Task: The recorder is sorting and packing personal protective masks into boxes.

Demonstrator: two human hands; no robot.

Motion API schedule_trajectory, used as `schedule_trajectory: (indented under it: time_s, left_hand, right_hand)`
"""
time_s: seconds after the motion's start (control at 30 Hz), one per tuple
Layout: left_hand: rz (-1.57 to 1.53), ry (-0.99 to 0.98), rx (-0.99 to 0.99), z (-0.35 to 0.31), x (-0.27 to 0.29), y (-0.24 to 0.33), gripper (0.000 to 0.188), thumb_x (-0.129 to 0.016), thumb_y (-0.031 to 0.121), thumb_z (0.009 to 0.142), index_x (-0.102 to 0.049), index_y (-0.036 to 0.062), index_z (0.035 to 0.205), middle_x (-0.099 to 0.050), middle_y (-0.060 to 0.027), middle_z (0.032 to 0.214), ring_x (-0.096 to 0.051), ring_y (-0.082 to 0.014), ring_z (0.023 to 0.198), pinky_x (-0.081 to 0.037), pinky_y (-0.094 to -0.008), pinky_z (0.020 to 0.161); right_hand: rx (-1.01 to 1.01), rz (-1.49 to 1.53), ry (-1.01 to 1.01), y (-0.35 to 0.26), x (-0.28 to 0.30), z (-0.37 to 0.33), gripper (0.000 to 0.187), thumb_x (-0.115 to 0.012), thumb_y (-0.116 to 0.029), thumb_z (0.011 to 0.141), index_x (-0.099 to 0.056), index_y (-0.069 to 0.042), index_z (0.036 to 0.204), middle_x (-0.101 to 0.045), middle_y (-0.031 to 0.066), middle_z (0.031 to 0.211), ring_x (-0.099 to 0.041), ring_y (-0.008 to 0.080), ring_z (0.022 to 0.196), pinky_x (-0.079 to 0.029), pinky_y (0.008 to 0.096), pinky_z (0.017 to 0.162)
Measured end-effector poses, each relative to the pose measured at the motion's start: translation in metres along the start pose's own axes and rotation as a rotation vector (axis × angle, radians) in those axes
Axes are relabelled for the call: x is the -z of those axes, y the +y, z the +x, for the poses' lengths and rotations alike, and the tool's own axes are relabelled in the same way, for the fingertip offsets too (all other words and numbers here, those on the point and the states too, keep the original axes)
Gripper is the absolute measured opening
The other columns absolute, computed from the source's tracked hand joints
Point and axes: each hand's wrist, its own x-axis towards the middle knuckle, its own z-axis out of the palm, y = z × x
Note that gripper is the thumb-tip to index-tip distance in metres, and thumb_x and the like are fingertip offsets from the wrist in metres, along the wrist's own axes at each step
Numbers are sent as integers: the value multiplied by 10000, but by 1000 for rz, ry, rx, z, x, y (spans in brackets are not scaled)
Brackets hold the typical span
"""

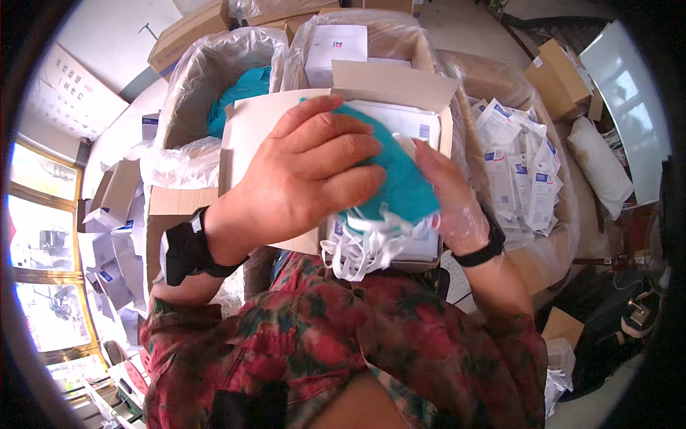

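Note:
A teal folded face mask, perhaps several stacked together, is held up in front of my chest, over an open carton. White elastic straps hang in a tangle from its lower end. My left hand lies across its left side with fingers curled onto the fabric; the thumb is hidden. My right hand grips the right edge, and something clear and shiny covers its palm near the wrist. Beneath, the open carton contains flat white packets, partly covered by the hands and mask.
Right of the carton, a plastic-lined box holds many white packets. At the back left, another lined box contains teal fabric items. A white box sits in a lined carton behind. Open empty cartons are piled at left.

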Motion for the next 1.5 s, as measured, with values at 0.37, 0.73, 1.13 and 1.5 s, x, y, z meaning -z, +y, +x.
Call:
schedule_trajectory:
  time_s: [0.37, 0.73, 1.13, 1.5]
  left_hand:
    - [-5, -129, 253, -10, 1, -1, 257, -628, 42, 626, -571, 74, 875, -586, -82, 920, -573, -280, 882, -436, -399, 780]
    - [-1224, -368, 522, -44, -30, 43, 321, -709, 196, 681, -572, 30, 918, -621, -163, 834, -625, -353, 795, -498, -399, 710]
    - [-675, -429, 1, -47, 58, 44, 172, -612, 149, 657, -484, 91, 755, -429, -43, 675, -530, -211, 603, -445, -328, 491]
    - [-636, -474, 33, -48, 75, 32, 186, -620, 158, 634, -466, 119, 730, -407, -25, 653, -513, -186, 558, -424, -317, 450]
  right_hand:
    - [-345, -570, -439, -10, -16, -64, 324, -642, -332, 898, -607, -62, 1075, -648, 20, 908, -563, 57, 716, -453, 221, 604]
    - [724, -989, -720, -28, -70, -51, 299, -725, -297, 798, -650, -44, 938, -594, 117, 1028, -552, 302, 987, -408, 423, 907]
    - [195, -666, -841, -58, -77, -121, 201, -748, -244, 782, -636, -85, 834, -592, 47, 809, -590, 264, 793, -438, 464, 901]
    - [146, -819, -890, -85, -67, -134, 125, -714, -99, 811, -613, -28, 793, -600, 58, 827, -636, 248, 798, -427, 460, 963]
